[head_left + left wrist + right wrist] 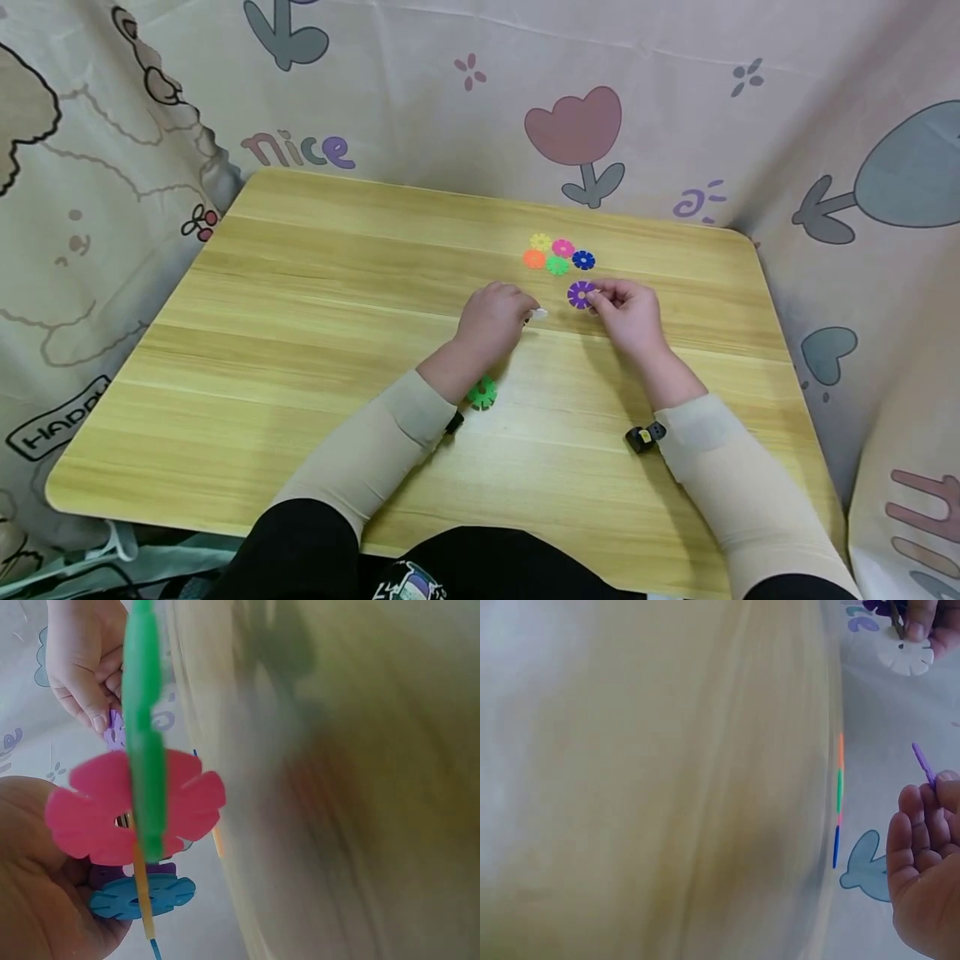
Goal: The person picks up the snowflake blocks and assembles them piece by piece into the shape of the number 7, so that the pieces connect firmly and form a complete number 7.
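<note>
Right hand near the far middle of the wooden surface, fingertips pinching the edge of a purple snowflake disc, held tilted just off the wood. Seen from the right wrist, that purple disc edge-on above curled fingers.

Left hand just beside it, fingers curled round a small cluster of joined discs; from the head only a white disc poking out between the fingertips. From the left wrist, a pink disc, a green disc slotted across it, and a blue disc below, all against the palm.

Farther back, a loose group flat on the wood: yellow disc, magenta disc, dark blue disc, orange disc, light green disc, touching or nearly so. One more green snowflake disc lying beside the left wrist. Patterned cloth around the surface.
</note>
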`<state>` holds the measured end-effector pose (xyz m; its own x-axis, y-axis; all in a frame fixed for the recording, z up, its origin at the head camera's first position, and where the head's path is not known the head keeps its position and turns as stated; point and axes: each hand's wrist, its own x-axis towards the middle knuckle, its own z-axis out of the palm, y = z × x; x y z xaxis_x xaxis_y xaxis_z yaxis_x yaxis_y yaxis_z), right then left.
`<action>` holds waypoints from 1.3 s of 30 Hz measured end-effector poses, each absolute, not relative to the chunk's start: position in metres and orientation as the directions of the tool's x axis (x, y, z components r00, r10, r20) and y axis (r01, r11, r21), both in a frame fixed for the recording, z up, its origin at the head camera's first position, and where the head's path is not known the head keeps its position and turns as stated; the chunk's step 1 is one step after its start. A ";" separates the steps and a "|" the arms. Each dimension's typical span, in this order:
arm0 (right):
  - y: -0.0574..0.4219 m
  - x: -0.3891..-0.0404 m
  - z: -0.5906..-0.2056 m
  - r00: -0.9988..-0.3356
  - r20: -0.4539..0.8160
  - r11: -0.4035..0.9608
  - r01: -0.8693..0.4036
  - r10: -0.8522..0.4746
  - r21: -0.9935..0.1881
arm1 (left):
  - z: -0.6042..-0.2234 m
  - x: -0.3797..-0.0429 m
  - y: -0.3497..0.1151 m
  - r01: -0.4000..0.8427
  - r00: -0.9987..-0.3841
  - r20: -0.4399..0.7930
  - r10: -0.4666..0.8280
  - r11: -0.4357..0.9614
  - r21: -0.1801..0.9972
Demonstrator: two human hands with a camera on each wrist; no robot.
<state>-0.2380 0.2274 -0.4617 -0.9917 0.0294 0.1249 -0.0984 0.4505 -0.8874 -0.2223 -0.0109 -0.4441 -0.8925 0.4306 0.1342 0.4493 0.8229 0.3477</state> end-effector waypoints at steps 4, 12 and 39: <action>0.224 -0.234 -0.461 -0.990 0.144 0.458 -0.129 0.000 -0.880 | -0.445 -0.223 -0.011 0.443 -0.896 0.141 0.422 0.823 0.356; 0.218 -0.226 -0.460 -0.986 0.162 0.473 -0.162 -0.041 -0.866 | -0.444 -0.223 -0.014 0.437 -0.899 0.155 0.409 0.820 0.370; 0.207 -0.218 -0.458 -0.984 0.110 0.414 -0.158 -0.137 -0.896 | -0.443 -0.221 -0.016 0.457 -0.889 0.183 0.419 0.801 0.386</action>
